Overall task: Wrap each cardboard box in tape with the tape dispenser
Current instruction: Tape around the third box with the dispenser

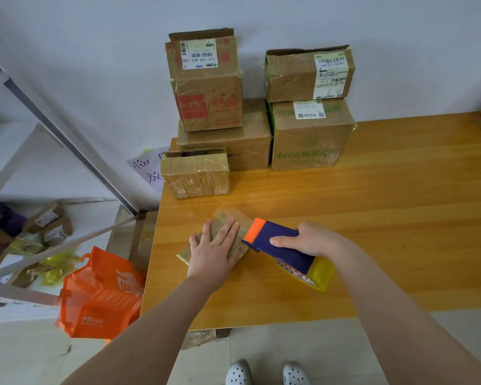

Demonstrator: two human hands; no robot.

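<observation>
Cardboard, flat and glossy with tape, the small box [220,240] lies on the worktop [372,218] under the left hand's [215,251] spread fingers; the right hand [311,240] grips the purple-orange tape dispenser [283,248] touching its edge.

Small flat cardboard box [228,240] on table — purple-orange tape dispenser [281,245] touching.

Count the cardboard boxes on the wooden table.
6: flat box under the left hand; small taped box behind it; low box with red-printed box on top; green-printed box with labelled box on top. Right edge may hide another.
</observation>
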